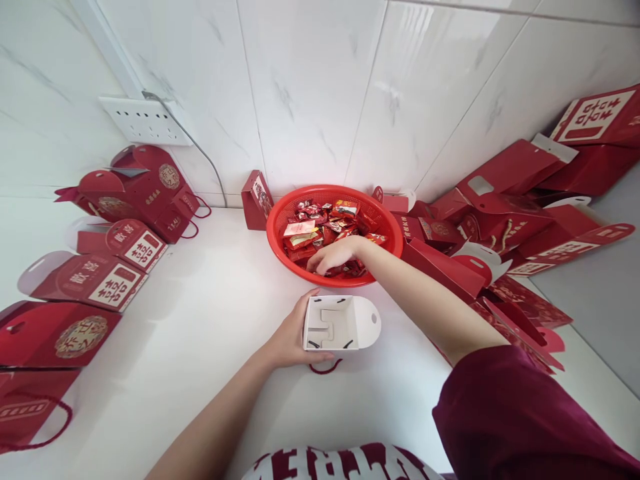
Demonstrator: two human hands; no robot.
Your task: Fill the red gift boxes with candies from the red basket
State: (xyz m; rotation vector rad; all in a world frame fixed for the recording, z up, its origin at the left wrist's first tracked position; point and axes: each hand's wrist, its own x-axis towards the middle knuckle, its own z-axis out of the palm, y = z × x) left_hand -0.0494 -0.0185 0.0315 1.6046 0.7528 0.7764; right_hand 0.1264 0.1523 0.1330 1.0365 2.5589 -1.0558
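My left hand (293,333) grips a small gift box (331,323) by its left side, thumb and fingers on opposite edges. The box has its top open toward me, showing a bare white inside with dark cord ends at the corners. A rounded flap sticks out to the right, and a red cord handle (325,368) hangs on the near side. Beyond it, my right hand (334,257) reaches into a red plastic basket (280,257) of wrapped candies (325,230). Its fingers curl down among the wrappers, and their tips are hidden, so what they pinch cannot be seen.
Red gift boxes (117,287) stand in a row along the left. More red boxes (505,220) are piled on the right, beside my right arm. One small red box (257,200) leans by the tiled wall. A power strip (145,121) with a grey cable is on the wall.
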